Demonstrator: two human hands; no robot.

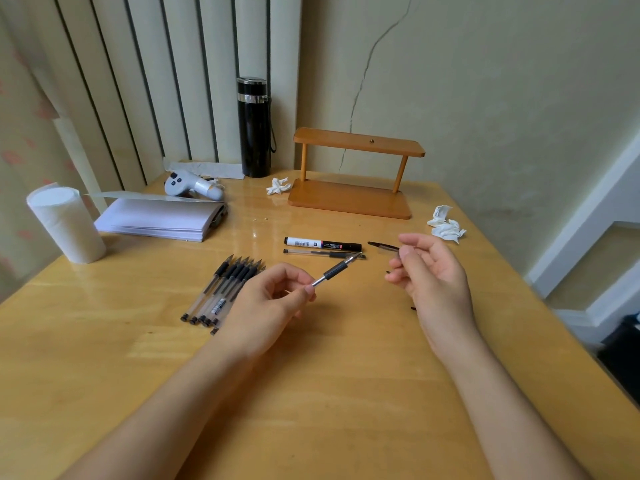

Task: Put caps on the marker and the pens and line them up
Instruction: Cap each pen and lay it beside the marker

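Observation:
My left hand [273, 299] holds an uncapped gel pen [336, 270] by its barrel, tip pointing up and to the right. My right hand [433, 275] is raised to the right of it and pinches a black pen cap [382, 246] between thumb and fingers. Behind the held pen lie a capped black-and-white marker [322, 243] and, just in front of it, a capped clear pen [320, 253], side by side. To the left of my left hand, several uncapped pens [227, 289] lie bunched together. Small dark bits [413, 308], maybe caps, peek out from behind my right hand.
At the back of the wooden table [311, 393] stand a black flask [254, 128] and a small wooden shelf [353, 174]. A paper stack [159, 220], a tissue roll [65, 225] and a white controller [192, 185] sit at the left. Crumpled tissues [445, 225] lie at the right.

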